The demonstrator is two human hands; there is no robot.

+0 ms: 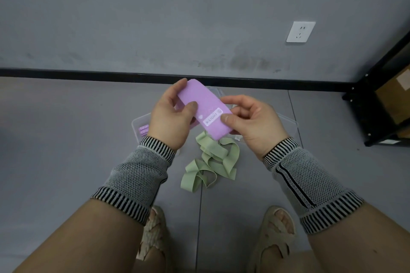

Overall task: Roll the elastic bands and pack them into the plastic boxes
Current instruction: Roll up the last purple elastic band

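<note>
One purple elastic band (204, 109), labelled X-LIGHT, held flat above the floor between two hands. Left hand (170, 117) pinches its far end between thumb and fingers; right hand (253, 122) pinches the labelled near end likewise. Below lies one heap of green elastic bands (210, 162), their number not countable. Two clear plastic boxes are visible: a left box (138, 127) holding purple rolls, and a right box (288, 124), partly hidden. One wall socket (300, 31).

You faced a grey wall (155, 17) with a white socket (300, 31) upper right, black skirting (88, 73), grey floor (55, 128).
</note>
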